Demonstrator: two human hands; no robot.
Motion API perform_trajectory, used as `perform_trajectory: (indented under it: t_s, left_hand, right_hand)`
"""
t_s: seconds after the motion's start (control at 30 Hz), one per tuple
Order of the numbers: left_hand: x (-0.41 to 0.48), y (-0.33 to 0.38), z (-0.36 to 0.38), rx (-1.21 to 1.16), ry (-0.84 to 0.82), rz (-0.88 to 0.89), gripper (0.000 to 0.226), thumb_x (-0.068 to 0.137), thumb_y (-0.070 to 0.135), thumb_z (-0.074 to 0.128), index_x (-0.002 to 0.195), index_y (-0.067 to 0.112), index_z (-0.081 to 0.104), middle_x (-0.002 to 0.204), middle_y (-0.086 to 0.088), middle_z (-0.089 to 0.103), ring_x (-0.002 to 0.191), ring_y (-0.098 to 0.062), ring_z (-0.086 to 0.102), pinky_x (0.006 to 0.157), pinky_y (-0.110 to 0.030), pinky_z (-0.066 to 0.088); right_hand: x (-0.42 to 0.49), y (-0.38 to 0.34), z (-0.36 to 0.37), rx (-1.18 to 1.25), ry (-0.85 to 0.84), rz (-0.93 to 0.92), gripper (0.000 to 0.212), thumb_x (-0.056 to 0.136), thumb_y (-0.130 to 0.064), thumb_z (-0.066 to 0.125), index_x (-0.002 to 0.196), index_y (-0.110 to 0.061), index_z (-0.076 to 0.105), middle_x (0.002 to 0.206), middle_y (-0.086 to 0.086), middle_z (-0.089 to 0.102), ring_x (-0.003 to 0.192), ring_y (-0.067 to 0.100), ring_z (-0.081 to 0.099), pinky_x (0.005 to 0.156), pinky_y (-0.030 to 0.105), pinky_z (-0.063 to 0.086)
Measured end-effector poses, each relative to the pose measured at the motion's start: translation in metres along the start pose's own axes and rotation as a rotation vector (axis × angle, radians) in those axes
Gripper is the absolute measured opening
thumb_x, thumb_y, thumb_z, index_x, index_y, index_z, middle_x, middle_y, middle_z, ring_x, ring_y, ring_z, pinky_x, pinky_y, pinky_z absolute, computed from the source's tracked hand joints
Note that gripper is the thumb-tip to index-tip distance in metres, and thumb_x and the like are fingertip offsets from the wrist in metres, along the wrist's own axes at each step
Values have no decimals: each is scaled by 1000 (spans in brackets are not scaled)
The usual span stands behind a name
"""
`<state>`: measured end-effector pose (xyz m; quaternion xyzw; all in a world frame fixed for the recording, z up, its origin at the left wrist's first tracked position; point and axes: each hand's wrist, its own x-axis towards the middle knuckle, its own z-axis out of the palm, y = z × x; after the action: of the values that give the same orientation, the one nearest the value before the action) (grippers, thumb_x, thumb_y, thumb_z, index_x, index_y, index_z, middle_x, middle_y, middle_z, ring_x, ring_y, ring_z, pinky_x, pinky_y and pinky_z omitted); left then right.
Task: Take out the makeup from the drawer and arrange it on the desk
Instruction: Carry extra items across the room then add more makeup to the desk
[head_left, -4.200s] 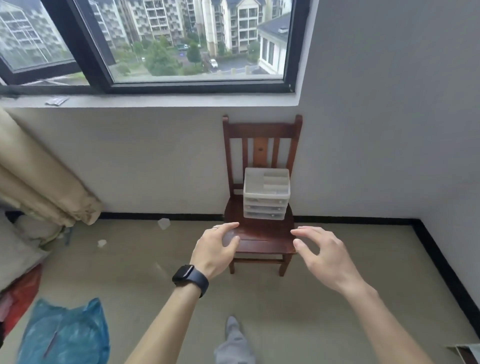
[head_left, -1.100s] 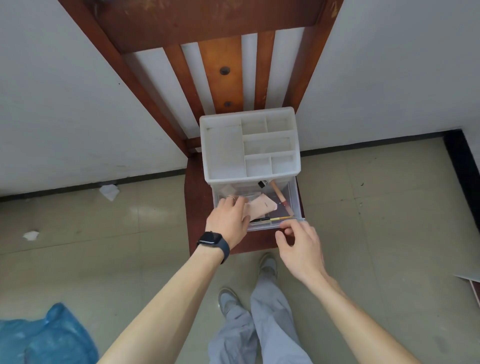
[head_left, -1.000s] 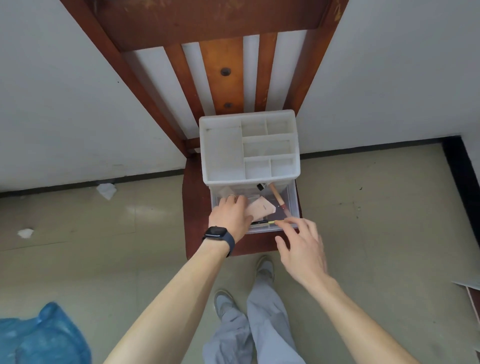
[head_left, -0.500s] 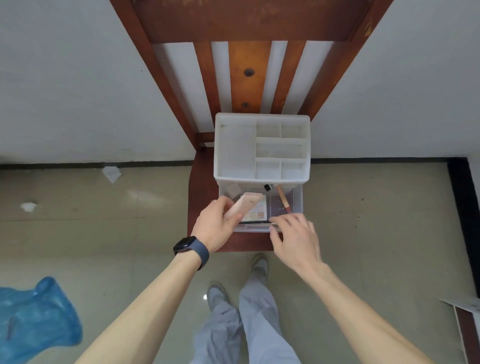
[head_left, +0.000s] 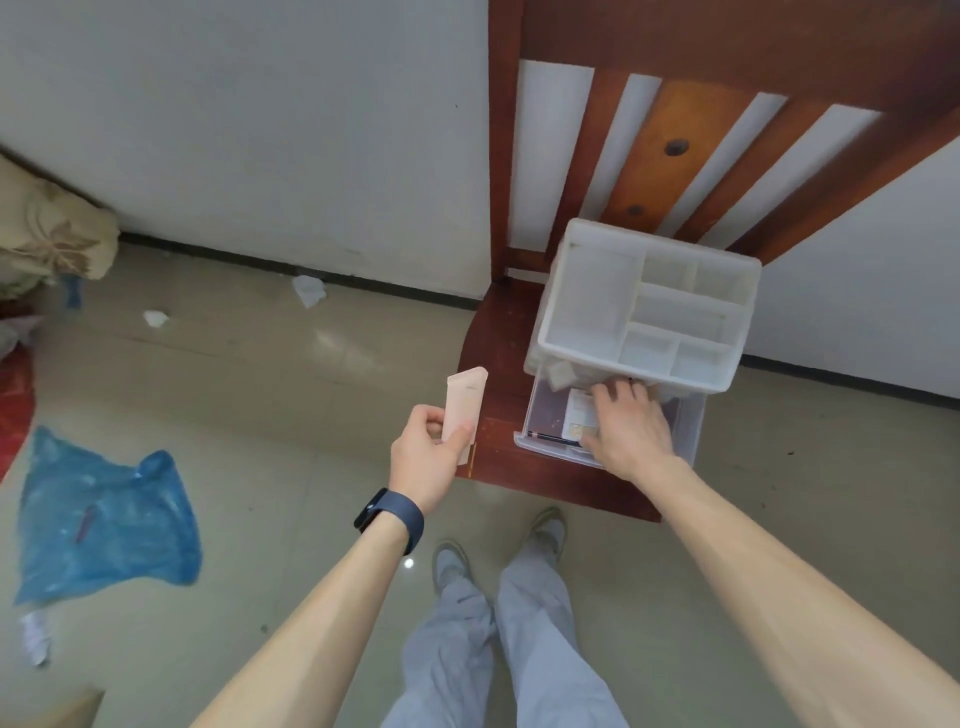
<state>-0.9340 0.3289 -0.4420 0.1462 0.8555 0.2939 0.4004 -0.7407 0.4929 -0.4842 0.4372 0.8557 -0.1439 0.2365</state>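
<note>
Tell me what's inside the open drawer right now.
The drawer holds a pale palette and a dark pencil along its front. The right hand covers the rest, hiding anything beneath.

- Premises: a sparsely furnished room in a dwelling, not a shop or work site
- Plain pale wall (head_left: 260, 130) meets glossy beige floor tiles (head_left: 270, 395) at a dark skirting strip (head_left: 363, 281)
- One wooden slat-back chair (head_left: 670, 150) by the wall; a white plastic drawer organiser (head_left: 587, 306) sits at the back of its seat
- Patterned beige fabric bundle (head_left: 52, 244) at the floor's far left edge
- Housekeeping poor: crumpled paper scraps (head_left: 309, 290) near the skirting, blue plastic bag (head_left: 104, 519) loose on the tiles
</note>
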Motion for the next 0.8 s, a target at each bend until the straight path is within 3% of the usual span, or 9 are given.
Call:
perform_trajectory:
  t_s: [0.07, 0.2, 0.33, 0.43, 0.5, 0.67, 0.8]
  left_hand:
    - [0, -1, -3, -23, 8, -13, 24, 90, 35, 70, 103, 19, 57, 91, 14, 61, 81, 3, 56, 66, -16, 42]
    - [-2, 2, -11, -50, 18, -14, 24, 89, 37, 70, 101, 20, 58, 94, 11, 64, 85, -3, 60, 69, -24, 44]
    - [-11, 14, -24, -55, 31, -5, 24, 89, 36, 69, 102, 19, 57, 92, 11, 65, 82, -1, 60, 63, -19, 41]
    - [-25, 31, -37, -38, 19, 12, 23, 91, 34, 67, 102, 17, 55, 90, 10, 61, 78, 0, 56, 58, -18, 37]
    - [-38, 46, -47, -42, -7, 32, 22, 92, 32, 66, 104, 16, 55, 91, 8, 60, 78, -1, 55, 57, -18, 36]
    - [-83, 91, -71, -74, -88, 112, 22, 93, 31, 65, 106, 17, 54, 95, 6, 61, 85, -12, 59, 62, -21, 41]
    - [-121, 123, -89, -126, -156, 215, 21, 92, 32, 68, 107, 22, 57, 103, 1, 68, 92, -16, 65, 73, -29, 52]
  right_hand:
    - [-1, -3, -1, 5, -2, -1, 57, 86, -38, 69, 131, -14, 45, 132, 9, 51, 125, 32, 44, 111, 48, 36]
    - [-9, -7, -8, 58, 54, -15, 42, 89, -27, 68, 121, -12, 46, 118, 9, 59, 110, 32, 55, 96, 43, 43]
    - [-28, -2, -18, 142, 64, -48, 22, 95, -20, 60, 114, -15, 50, 112, 7, 61, 98, 32, 61, 101, 51, 44]
    - [-57, 2, -35, 222, 91, -46, 18, 99, -20, 55, 117, -17, 53, 117, 5, 58, 100, 30, 59, 78, 39, 47]
    - [-81, 5, -50, 271, 134, -20, 15, 99, -21, 54, 114, -21, 53, 114, 1, 56, 99, 28, 57, 67, 34, 40]
    - [-165, 2, -101, 617, 242, 78, 13, 96, -22, 59, 107, -28, 57, 102, -7, 62, 93, 20, 57, 73, 35, 45]
    - [-231, -7, -149, 949, 351, 139, 21, 90, -19, 68, 103, -34, 63, 96, -16, 71, 91, 5, 64, 72, 12, 45]
